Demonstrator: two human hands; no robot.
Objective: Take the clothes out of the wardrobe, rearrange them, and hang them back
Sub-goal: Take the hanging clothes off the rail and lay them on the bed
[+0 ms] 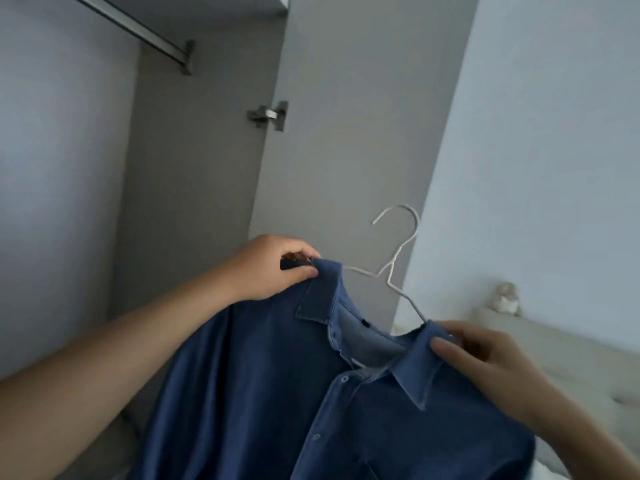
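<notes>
You have the blue denim button-front shirt (346, 393) held up in front of the open wardrobe, riding on a thin white wire hanger (394, 268) whose hook stands free above the collar. Your left hand (273, 268) pinches the left shoulder end of the shirt, thumb and fingers curled over the cloth there. Your right hand (485, 355) grips the right collar and shoulder, thumb laid flat on top.

The step in hand looks like squaring the shirt on the hanger before it goes back. Pull the two shoulders evenly outward so each seam sits over a hanger arm; the right wire disappears under the collar, so check by feel that it is seated. Keep the collar folded down and the placket straight. Then shift one hand to the hanger's neck, lift, and turn the hook toward the grey metal wardrobe rail (138, 29) up at the left.

The shirt is mid-blue, soft and drapey, with small matching buttons, the top ones undone and a paler inside showing at the neck. Its lower part hangs out of view.
</notes>
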